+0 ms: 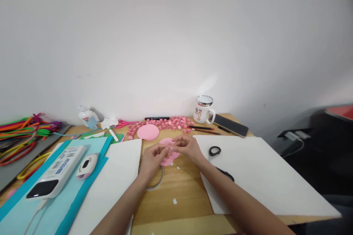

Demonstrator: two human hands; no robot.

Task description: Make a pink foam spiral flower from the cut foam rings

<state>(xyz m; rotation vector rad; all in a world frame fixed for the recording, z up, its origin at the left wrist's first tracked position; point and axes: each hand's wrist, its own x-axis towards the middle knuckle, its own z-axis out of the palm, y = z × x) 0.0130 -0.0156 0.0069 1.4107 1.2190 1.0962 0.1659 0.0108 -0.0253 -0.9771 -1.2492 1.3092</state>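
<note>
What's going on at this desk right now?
A person sits at a wooden desk, both hands together over a pink paper disc. The left hand and right hand pinch at its edge, fingertips nearly meeting. Behind them lie a stack of pink circles and a scatter of small pink rolled pieces. Black-handled scissors rest on white paper beside the right forearm.

Both hands meet mid-table: left hand (pixel 153 157) and right hand (pixel 187 148) pinch a pink paper piece (pixel 168 154), scissors (pixel 217 161) just right, mug (pixel 203 109) at the far edge.
</note>
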